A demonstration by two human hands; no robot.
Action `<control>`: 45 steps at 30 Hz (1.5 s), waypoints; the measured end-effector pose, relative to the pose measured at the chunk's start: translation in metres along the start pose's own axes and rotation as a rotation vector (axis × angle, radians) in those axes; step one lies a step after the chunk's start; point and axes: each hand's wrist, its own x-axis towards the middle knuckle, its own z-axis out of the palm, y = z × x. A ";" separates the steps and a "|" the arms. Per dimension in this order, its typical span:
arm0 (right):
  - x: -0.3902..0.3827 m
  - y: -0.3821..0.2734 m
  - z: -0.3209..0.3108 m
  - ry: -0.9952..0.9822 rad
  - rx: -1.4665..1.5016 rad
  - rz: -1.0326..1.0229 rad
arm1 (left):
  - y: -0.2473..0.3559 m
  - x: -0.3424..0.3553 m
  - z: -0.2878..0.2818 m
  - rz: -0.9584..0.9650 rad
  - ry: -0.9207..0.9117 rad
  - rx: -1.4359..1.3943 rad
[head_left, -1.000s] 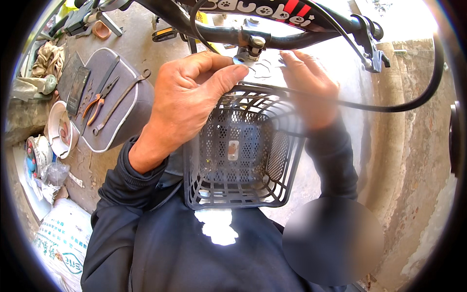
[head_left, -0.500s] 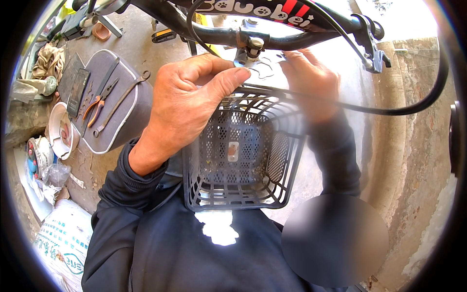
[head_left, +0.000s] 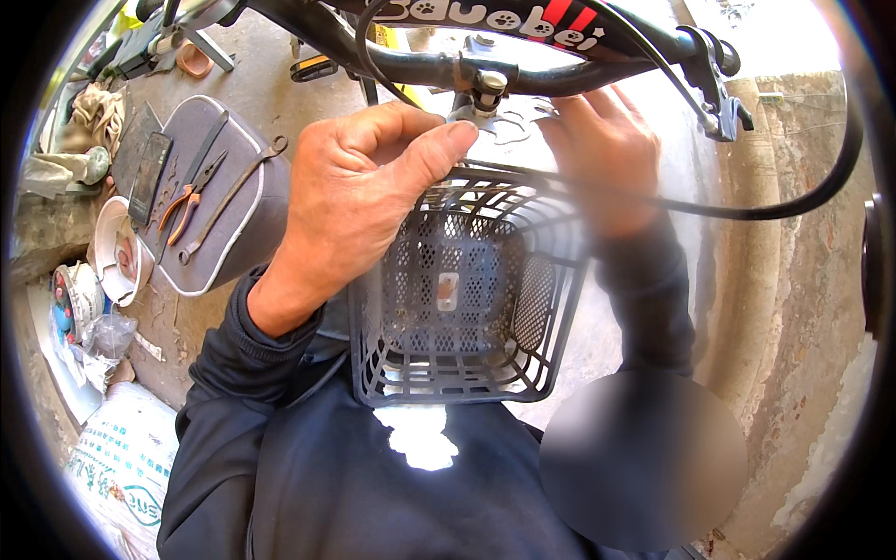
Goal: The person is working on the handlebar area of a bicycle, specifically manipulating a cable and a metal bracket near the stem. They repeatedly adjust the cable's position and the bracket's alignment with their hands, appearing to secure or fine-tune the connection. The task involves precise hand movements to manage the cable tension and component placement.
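Note:
My left hand [head_left: 359,182] is closed, thumb and forefinger pinched at the end of a silver metal bracket [head_left: 483,121] under the handlebar stem clamp. The fingertips cover part of that bracket. Just below hangs a black plastic basket [head_left: 551,369], its mesh floor facing me and its far rim beside the left thumb. Beyond the right side of the basket, my right hand [head_left: 607,154] reaches up with bent fingers close to the thumb. The handlebar [head_left: 392,67] hides some of its fingertips, and whatever they grip is too unclear to name.
A black cable [head_left: 747,214] loops across the basket's far side. At left, a grey cushion [head_left: 219,252] carries orange-handled pliers [head_left: 189,199], a wrench [head_left: 233,196] and a phone [head_left: 149,177]. A white tub [head_left: 119,289] and a printed sack [head_left: 121,467] lie nearer. A wall [head_left: 803,308] stands at right.
My left thumb has slid slightly over the bracket and covers more of it. My right hand has shifted a little to the right and farther away. The basket stays in place.

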 end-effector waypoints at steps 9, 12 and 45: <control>-0.003 0.001 0.004 -0.219 0.023 0.159 | 0.000 -0.002 0.002 0.014 0.015 0.082; 0.000 0.005 0.004 -0.163 -0.042 0.075 | 0.000 -0.003 0.001 0.001 0.010 0.087; -0.011 0.008 0.004 -0.235 0.125 0.109 | -0.004 -0.001 0.002 0.020 -0.002 0.006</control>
